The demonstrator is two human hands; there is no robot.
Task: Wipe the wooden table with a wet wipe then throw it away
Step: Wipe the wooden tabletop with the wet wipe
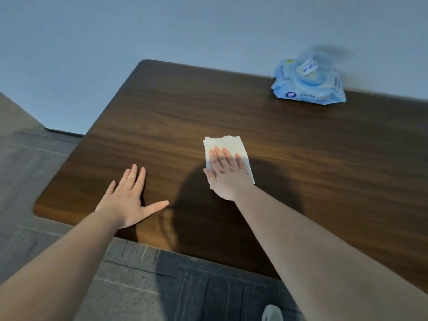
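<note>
On dark woodgrain table (pixel 289 144), flat white wipe (pixel 228 144)

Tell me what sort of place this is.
Probably a room in a home: a dark wooden table against a plain blue-grey wall, grey tiled floor, and a blue pack of wet wipes on the table.

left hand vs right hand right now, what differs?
The right hand presses flat on the wet wipe; the left hand rests on the bare wooden table. The right hand's fingers are together, the left hand's thumb splayed. The left hand sits nearer the table's front edge. Both lie palm down, open.
</note>
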